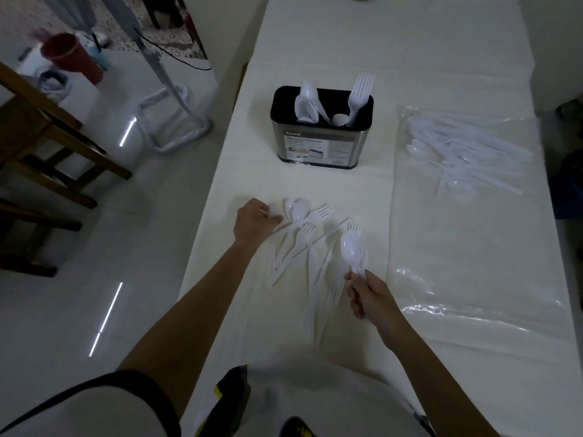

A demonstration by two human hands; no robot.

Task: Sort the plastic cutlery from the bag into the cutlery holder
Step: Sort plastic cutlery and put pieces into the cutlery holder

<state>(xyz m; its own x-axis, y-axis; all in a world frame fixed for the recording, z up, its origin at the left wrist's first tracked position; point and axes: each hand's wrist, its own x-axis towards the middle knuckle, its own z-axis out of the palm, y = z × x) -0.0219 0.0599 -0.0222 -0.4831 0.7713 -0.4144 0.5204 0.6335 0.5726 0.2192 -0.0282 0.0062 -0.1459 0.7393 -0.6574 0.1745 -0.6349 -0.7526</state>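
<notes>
1. Right hand, lower centre of frame: closed around the handles of a small bunch of white spoons, bowls pointing up-frame.
2. Left hand, centre: fingers curled at the left edge of a loose pile of cutlery on the white table; grip unclear.
3. Cutlery holder, upper centre: spoons left, forks right.
4. Clear bag, upper right: more cutlery inside.

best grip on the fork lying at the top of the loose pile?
Take the fork by its handle, coming from above: it lies flat, tines pointing away to the right, handle running back toward the left hand. Its lower handle seems to cross other pieces, so pinch just behind the tines.
</notes>
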